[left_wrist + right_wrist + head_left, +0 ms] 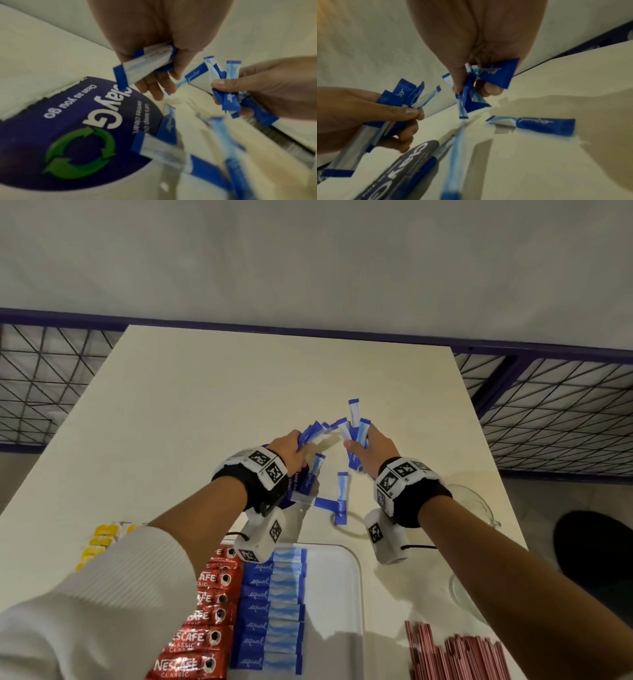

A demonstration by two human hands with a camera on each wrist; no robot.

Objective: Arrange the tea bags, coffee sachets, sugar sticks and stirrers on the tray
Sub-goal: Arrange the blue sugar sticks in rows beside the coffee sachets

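Observation:
Both hands hover above the middle of the table, each gripping a bunch of blue-and-white sugar sticks. My left hand (pixel 294 448) (pixel 154 75) curls round its bunch (pixel 145 63). My right hand (pixel 366 445) (pixel 476 83) pinches several sticks (pixel 494 73) fanned upward. Loose sugar sticks (pixel 340 498) (pixel 539 124) lie on the table below the hands, some blurred as if falling. On the white tray (pixel 342 587) near me sit a column of sugar sticks (pixel 274 607) and red coffee sachets (pixel 209 618). Red stirrers (pixel 455 655) lie right of the tray.
Yellow tea bags (pixel 99 539) lie left of the tray, partly behind my sleeve. A round blue sticker (pixel 68 135) is on the table under my left hand. Clear glass vessels (pixel 476 505) stand at the table's right edge. A wire-mesh rail runs behind the table.

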